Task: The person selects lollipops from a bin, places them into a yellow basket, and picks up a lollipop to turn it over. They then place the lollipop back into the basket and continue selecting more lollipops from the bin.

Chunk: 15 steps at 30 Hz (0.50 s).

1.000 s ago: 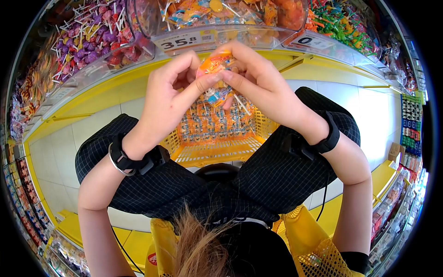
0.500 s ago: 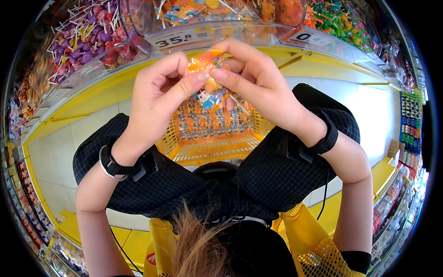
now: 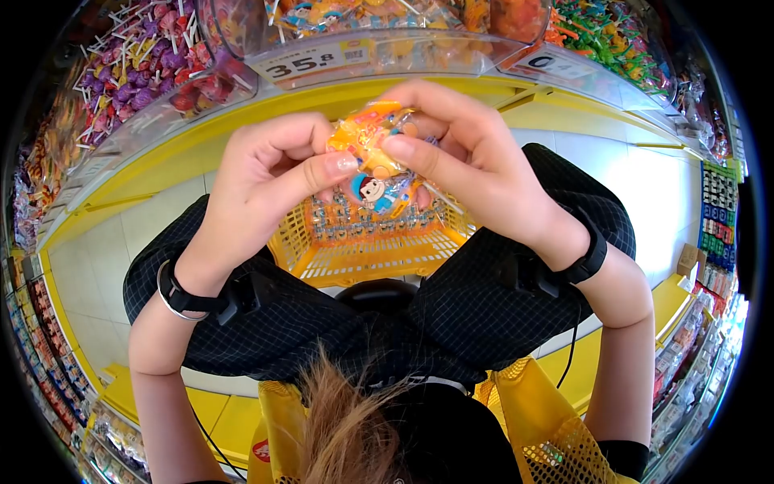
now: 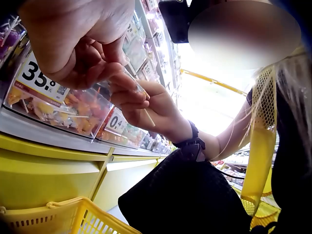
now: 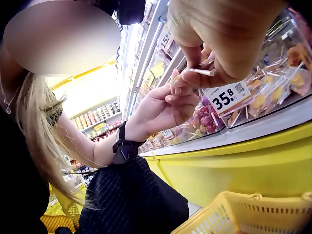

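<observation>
In the head view an orange wrapped lollipop [image 3: 372, 189] with a cartoon figure in a blue cap is held between both hands. The left hand [image 3: 262, 181] pinches the wrapper's left side with thumb and curled fingers. On the other side the right hand [image 3: 480, 165] pinches it, thumb across the front, and a white stick juts out below. The left wrist view shows the stick [image 4: 149, 117] by the right hand [image 4: 151, 105]. In the right wrist view the stick [image 5: 201, 71] lies beneath the right hand [image 5: 229, 34], facing the left hand [image 5: 163, 109].
Below the hands a yellow basket [image 3: 355, 270] holds rows of orange wrapped candy [image 3: 355, 222], between the person's knees. Clear candy bins with a 35.8 price tag [image 3: 318, 63] stand ahead above a yellow shelf front. Purple and red lollipops [image 3: 141, 81] fill the bin at the left.
The lollipop has turned so that its cartoon figure shows more plainly. The left hand has moved left and slightly down, and the right hand has shifted slightly right and down.
</observation>
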Motion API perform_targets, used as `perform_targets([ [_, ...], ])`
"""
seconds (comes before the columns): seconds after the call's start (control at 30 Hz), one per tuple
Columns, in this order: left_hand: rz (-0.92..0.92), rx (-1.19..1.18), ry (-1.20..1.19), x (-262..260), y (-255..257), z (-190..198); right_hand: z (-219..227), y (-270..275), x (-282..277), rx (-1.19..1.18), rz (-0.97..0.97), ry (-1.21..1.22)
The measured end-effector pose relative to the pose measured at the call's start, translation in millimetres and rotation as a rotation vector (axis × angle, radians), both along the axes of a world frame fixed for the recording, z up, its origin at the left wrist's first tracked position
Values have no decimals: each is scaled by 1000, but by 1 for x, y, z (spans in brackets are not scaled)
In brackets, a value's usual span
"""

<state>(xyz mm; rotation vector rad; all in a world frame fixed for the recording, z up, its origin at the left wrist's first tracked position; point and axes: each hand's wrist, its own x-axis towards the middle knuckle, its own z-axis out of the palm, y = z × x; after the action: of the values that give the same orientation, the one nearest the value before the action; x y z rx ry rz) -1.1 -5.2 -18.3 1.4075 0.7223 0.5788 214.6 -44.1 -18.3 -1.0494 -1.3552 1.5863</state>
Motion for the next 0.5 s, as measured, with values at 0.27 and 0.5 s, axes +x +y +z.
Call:
perform_targets([
  [0.27, -7, 31, 70, -5, -1, 0, -1, -1, 4, 8, 55, -70],
  [0.5, -29, -29, 100, -8, 3, -8, -3, 2, 7, -43, 29, -91],
])
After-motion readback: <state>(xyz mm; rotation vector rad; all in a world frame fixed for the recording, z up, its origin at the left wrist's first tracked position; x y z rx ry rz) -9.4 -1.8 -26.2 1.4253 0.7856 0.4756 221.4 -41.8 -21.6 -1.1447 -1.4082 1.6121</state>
